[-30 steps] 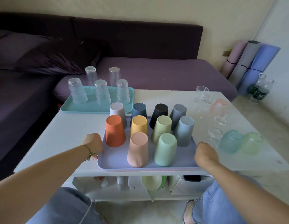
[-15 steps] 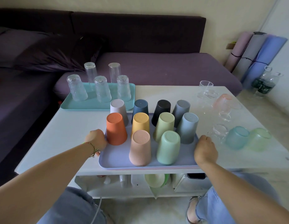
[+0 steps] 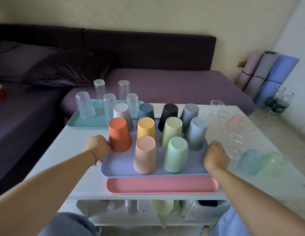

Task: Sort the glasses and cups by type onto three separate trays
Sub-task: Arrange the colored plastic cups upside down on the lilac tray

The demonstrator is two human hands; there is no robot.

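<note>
Gripping opposite sides of a lavender tray [image 3: 121, 169], the person's left hand [image 3: 99, 145] curls round its left rim and the right hand [image 3: 216, 157] round its right rim, fingers closed on the plastic. Nearest the camera, a pink tray [image 3: 162, 185] lies along the front edge of the white table [image 3: 66, 150], its far part covered by the lavender tray; whether the two touch cannot be told. Ten upturned plastic cups [image 3: 145, 155] in mixed colours stand on the lavender tray in staggered rows. Just right of it, tinted and clear glasses [image 3: 249, 161] are scattered over the tabletop. At the far left corner, a teal tray [image 3: 90, 123] carries five inverted clear tumblers [image 3: 85, 105]. Beyond the table stretches a purple sofa [image 3: 165, 86], with rolled mats [image 3: 267, 72] propped in the right corner.
</note>
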